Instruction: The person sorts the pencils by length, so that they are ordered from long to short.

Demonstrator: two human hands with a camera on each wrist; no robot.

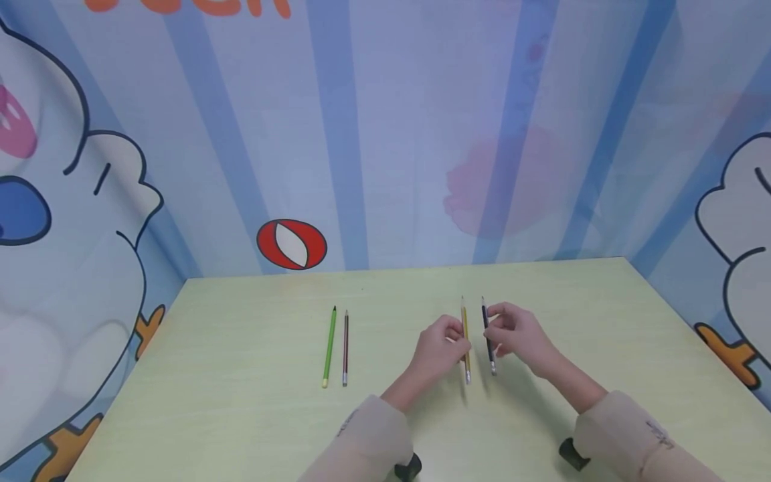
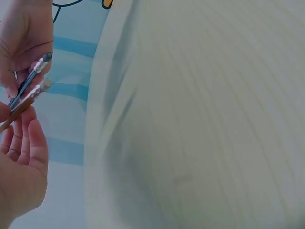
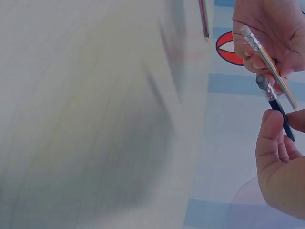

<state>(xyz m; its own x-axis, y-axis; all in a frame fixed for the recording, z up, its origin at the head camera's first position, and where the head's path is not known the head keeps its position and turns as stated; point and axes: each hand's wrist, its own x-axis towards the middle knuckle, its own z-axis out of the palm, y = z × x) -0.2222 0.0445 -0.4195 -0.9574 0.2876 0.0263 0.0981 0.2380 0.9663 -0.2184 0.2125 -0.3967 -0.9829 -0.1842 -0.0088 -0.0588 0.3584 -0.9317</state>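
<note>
Between its thumb and fingers my left hand (image 1: 441, 345) pinches a yellow pencil (image 1: 466, 335), eraser end toward me. My right hand (image 1: 523, 337) pinches a dark blue pencil (image 1: 488, 338) the same way, just to the right of the yellow one. Both pencils are raised off the table, nearly parallel, with a small gap between them. In the left wrist view, the white eraser of the yellow pencil (image 2: 40, 88) and the dark eraser of the blue pencil (image 2: 45, 58) show. The right wrist view also has the yellow pencil (image 3: 269, 62) and the blue pencil (image 3: 276, 105).
A green pencil (image 1: 329, 348) and a dark red pencil (image 1: 346, 348) lie side by side on the pale yellow-green table (image 1: 241, 348), left of my hands. Behind the table stands a blue striped backdrop (image 1: 397, 134) with cartoon prints.
</note>
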